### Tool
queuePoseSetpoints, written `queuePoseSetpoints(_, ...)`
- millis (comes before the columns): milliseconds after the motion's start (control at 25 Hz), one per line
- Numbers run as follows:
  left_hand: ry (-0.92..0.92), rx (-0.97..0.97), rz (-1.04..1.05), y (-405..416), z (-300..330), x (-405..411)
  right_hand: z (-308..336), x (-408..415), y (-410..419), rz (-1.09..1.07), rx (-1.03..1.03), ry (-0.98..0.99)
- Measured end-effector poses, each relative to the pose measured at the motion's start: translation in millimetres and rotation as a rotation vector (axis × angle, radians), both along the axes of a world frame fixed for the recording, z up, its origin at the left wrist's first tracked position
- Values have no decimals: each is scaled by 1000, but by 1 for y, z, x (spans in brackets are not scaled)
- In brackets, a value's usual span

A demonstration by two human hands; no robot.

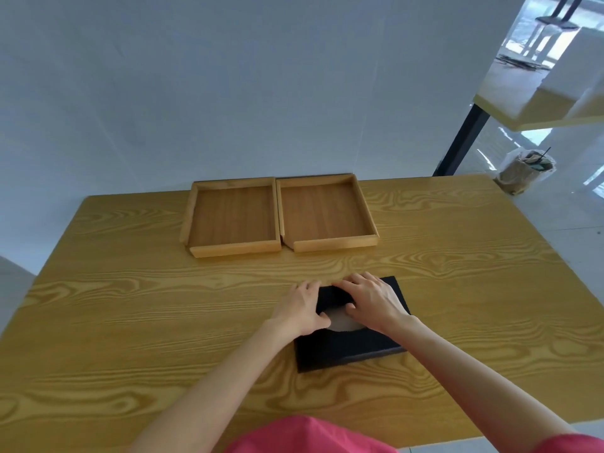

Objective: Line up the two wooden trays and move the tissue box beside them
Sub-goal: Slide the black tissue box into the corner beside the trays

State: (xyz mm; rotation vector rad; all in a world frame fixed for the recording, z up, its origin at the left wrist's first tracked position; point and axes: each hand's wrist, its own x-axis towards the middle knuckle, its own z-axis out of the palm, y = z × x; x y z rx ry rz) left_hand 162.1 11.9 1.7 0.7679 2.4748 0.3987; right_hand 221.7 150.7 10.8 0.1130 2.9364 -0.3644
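Two shallow wooden trays stand side by side at the table's far edge, the left tray (pixel 192 217) touching the right tray (pixel 367 210), front rims nearly level. Nearer to me lies a black tissue box (pixel 346 349) with a pale oval opening on top. My left hand (pixel 302 308) grips the box's left side, fingers over the far edge. My right hand (pixel 372 300) rests on the top right part, thumb at the opening. Both hands hide much of the box's far half.
The wood-grain table (pixel 130 305) fills the view, with a white wall behind it. Off the table's right side stand another table with a black leg (pixel 464 138) and a bagged bin (pixel 526 171) on the floor.
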Motion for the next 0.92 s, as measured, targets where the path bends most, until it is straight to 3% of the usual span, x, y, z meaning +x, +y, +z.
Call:
queuePoseSetpoints(400, 142, -57, 79, -115, 0, -55, 4, -67, -97, 171, 2, 27)
queuePoseSetpoints(680, 148, -59, 104, -146, -6, -69, -11, -83, -127, 136, -62, 41)
queuePoseSetpoints(920, 133, 144, 183, -155, -12, -63, -9, -72, -118, 24, -229, 167)
